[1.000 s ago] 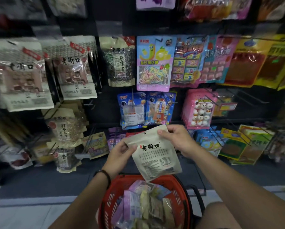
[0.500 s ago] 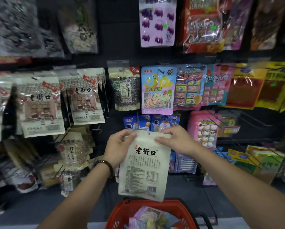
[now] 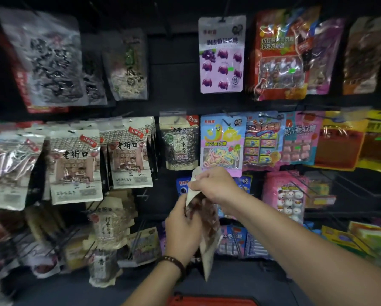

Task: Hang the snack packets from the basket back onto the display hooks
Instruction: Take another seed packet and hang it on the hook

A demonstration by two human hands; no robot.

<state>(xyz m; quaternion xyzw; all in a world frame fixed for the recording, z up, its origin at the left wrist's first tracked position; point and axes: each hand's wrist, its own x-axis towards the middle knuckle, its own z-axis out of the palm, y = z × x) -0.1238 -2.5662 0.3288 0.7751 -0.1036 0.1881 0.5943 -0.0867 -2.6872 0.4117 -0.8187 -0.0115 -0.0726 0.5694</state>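
Both my hands hold one cream snack packet [image 3: 209,237], turned nearly edge-on so its brownish window side shows. My right hand [image 3: 213,186] pinches its top corner, just below the black seed packet [image 3: 180,146] on the middle row. My left hand [image 3: 182,230] grips the packet's left side lower down, a dark bead bracelet on its wrist. Matching cream packets [image 3: 130,155] hang on hooks to the left. Only the red rim of the basket [image 3: 209,301] shows at the bottom edge.
Dark display wall covered in hanging packets: a purple grape candy packet [image 3: 221,56] above, a blue candy packet [image 3: 221,144] right of the seeds, a pink packet [image 3: 286,195] lower right. Bare wire hooks [image 3: 145,195] stick out left of my hands.
The view tilted up, so the basket nearly left the frame. The packet rose toward the middle row and twisted from flat-on to edge-on; my left hand slid down its side.
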